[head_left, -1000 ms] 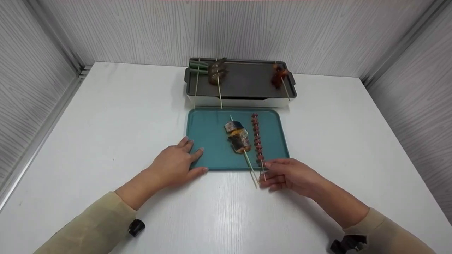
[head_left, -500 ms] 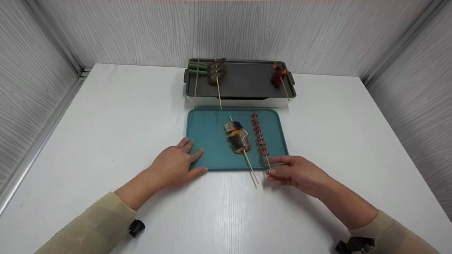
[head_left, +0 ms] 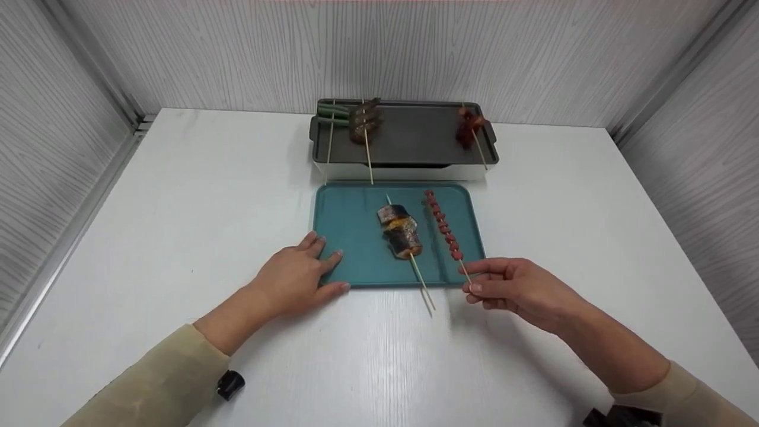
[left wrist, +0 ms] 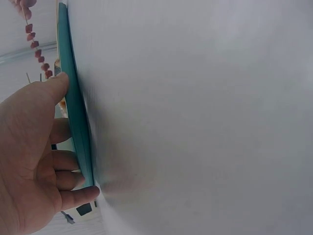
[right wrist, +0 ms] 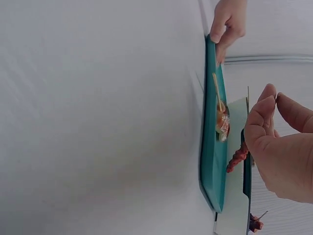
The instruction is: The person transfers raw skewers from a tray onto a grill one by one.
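My right hand (head_left: 522, 290) pinches the bare stick end of a skewer of small red meat pieces (head_left: 444, 228) between thumb and fingers. The skewer slants over the right part of a teal tray (head_left: 350, 219), its handle end raised and a thin shadow beneath it. Left of it on the tray lies a fish-chunk skewer (head_left: 404, 237) with a yellow piece, its stick jutting past the front rim. My left hand (head_left: 290, 273) rests with spread fingers at the tray's front left corner; in the left wrist view, thumb and fingertips (left wrist: 59, 84) touch the rim.
Right behind the tray stands a dark grill plate (head_left: 415, 133) on a white base. A green vegetable skewer (head_left: 333, 120) and a brown ridged skewer (head_left: 360, 126) lie at its left, a dark red skewer (head_left: 468, 130) at its right. A pale wall rises behind.
My right hand has moved right and up, lifting the meat skewer's handle end so that it now slants toward the lower right. My left hand and the tray have stayed put.
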A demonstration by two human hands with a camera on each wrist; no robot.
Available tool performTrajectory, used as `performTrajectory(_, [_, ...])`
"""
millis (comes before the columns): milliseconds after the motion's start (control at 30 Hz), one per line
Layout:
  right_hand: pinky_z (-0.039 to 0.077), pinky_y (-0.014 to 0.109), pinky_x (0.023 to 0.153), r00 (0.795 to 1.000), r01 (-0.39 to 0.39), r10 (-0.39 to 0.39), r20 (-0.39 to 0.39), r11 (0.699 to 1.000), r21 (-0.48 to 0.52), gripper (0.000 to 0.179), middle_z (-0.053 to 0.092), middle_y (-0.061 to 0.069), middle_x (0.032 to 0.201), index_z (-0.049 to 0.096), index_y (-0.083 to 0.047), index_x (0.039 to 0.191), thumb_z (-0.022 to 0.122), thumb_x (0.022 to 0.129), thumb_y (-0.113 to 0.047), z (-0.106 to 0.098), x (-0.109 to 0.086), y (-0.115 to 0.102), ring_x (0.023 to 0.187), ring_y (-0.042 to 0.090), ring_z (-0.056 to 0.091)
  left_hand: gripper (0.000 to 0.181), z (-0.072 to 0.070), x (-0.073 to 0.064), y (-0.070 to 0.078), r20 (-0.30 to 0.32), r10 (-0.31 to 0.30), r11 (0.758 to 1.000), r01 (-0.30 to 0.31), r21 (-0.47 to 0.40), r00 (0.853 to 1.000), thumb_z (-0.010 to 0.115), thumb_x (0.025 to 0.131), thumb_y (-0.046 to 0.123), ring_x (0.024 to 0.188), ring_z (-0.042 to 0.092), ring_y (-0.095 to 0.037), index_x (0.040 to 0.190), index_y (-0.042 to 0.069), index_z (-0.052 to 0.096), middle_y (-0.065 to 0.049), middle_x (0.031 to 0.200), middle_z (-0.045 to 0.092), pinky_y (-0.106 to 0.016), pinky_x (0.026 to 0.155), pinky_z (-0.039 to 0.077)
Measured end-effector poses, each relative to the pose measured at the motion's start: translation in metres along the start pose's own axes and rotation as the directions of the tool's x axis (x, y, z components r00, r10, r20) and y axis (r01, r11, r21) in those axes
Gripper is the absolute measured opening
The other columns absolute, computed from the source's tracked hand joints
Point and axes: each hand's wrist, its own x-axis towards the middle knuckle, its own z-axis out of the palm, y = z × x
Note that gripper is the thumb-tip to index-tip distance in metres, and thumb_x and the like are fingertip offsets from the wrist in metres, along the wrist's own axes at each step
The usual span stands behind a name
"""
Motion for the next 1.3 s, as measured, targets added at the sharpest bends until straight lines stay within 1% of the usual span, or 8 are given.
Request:
performTrajectory(133, [0.057, 0.029, 0.092, 0.998, 0.056, -0.056, 0.000, 0.998, -0.011, 0.048, 0.077, 0.006, 0.112, 0.057, 0.006, 0.146, 0.071, 0.103, -0.011, -0.004, -0.007, -0.016, 0.102, 0.017, 0.073, 0.068, -0.001, -0.001, -0.001, -0.015, 0.005, 1.000, -0.005, -0.007, 1.000, 0.056, 0.107, 0.057, 0.152, 0.035, -0.048, 0.153, 0.007, 0.058, -0.033, 0.156, 0.046, -0.058, 0.113, 0.044])
performTrajectory(267, [0.057, 0.029, 0.092, 0.994, 0.106, -0.107, -0.032, 0.994, -0.026, 0.039, 0.077, 0.004, 0.109, 0.063, 0.000, 0.141, 0.070, 0.104, -0.010, -0.008, -0.005, -0.036, 0.101, 0.016, 0.073, 0.068, -0.001, -0.002, -0.001, -0.024, 0.003, 1.000, -0.004, -0.016, 1.000, 0.057, 0.106, 0.056, 0.152, 0.036, -0.048, 0.152, 0.007, 0.059, -0.033, 0.156, 0.047, -0.058, 0.113, 0.044])
performTrajectory(400, [0.057, 0.028, 0.092, 0.986, 0.137, -0.141, -0.085, 0.989, -0.051, 0.038, 0.076, 0.006, 0.113, 0.064, -0.002, 0.141, 0.070, 0.105, -0.011, -0.011, 0.006, -0.055, 0.103, 0.017, 0.073, 0.069, 0.001, -0.002, 0.000, -0.023, 0.007, 1.000, -0.007, -0.006, 1.000, 0.056, 0.106, 0.058, 0.152, 0.036, -0.048, 0.153, 0.007, 0.059, -0.033, 0.156, 0.047, -0.058, 0.113, 0.044])
performTrajectory(633, [0.055, 0.026, 0.096, 0.979, 0.141, -0.143, -0.146, 0.990, -0.023, 0.051, 0.074, 0.001, 0.115, 0.051, 0.004, 0.153, 0.065, 0.107, -0.012, -0.020, 0.037, -0.078, 0.107, 0.014, 0.071, 0.068, 0.001, -0.002, 0.002, -0.022, 0.015, 1.000, -0.016, -0.002, 1.000, 0.056, 0.107, 0.058, 0.151, 0.037, -0.048, 0.152, 0.007, 0.059, -0.033, 0.155, 0.047, -0.057, 0.113, 0.045])
performTrajectory(800, [0.056, 0.025, 0.094, 0.972, 0.154, -0.142, -0.189, 0.987, 0.048, 0.048, 0.075, 0.003, 0.112, 0.055, 0.002, 0.150, 0.067, 0.106, -0.012, -0.026, 0.062, -0.086, 0.104, 0.015, 0.072, 0.068, 0.000, -0.002, 0.003, -0.019, 0.010, 1.000, -0.010, -0.013, 1.000, 0.056, 0.106, 0.057, 0.152, 0.035, -0.048, 0.153, 0.007, 0.058, -0.033, 0.156, 0.046, -0.058, 0.114, 0.043])
performTrajectory(933, [0.057, 0.025, 0.093, 0.963, 0.163, -0.141, -0.228, 0.983, 0.085, 0.047, 0.074, 0.004, 0.111, 0.056, 0.001, 0.149, 0.068, 0.106, -0.011, -0.031, 0.080, -0.089, 0.101, 0.014, 0.072, 0.068, -0.001, -0.002, 0.003, -0.032, 0.018, 1.000, -0.018, -0.009, 0.999, 0.056, 0.106, 0.057, 0.151, 0.037, -0.048, 0.152, 0.007, 0.059, -0.033, 0.155, 0.048, -0.057, 0.113, 0.044])
performTrajectory(1200, [0.056, 0.024, 0.083, 0.950, 0.160, -0.124, -0.287, 0.982, 0.104, 0.054, 0.074, 0.007, 0.106, 0.051, 0.004, 0.153, 0.070, 0.104, -0.010, -0.039, 0.111, -0.086, 0.097, 0.016, 0.070, 0.067, 0.003, -0.001, 0.000, -0.048, 0.027, 0.999, -0.027, -0.016, 0.998, 0.056, 0.106, 0.057, 0.151, 0.037, -0.049, 0.151, 0.007, 0.060, -0.034, 0.154, 0.048, -0.058, 0.112, 0.045])
performTrajectory(1300, [0.055, 0.024, 0.083, 0.949, 0.152, -0.113, -0.295, 0.982, 0.111, 0.054, 0.074, 0.006, 0.107, 0.051, 0.003, 0.154, 0.070, 0.104, -0.009, -0.039, 0.120, -0.085, 0.097, 0.016, 0.069, 0.067, 0.003, -0.001, -0.001, -0.052, 0.024, 1.000, -0.025, -0.018, 0.998, 0.056, 0.106, 0.057, 0.151, 0.037, -0.048, 0.151, 0.007, 0.060, -0.034, 0.154, 0.048, -0.058, 0.112, 0.045])
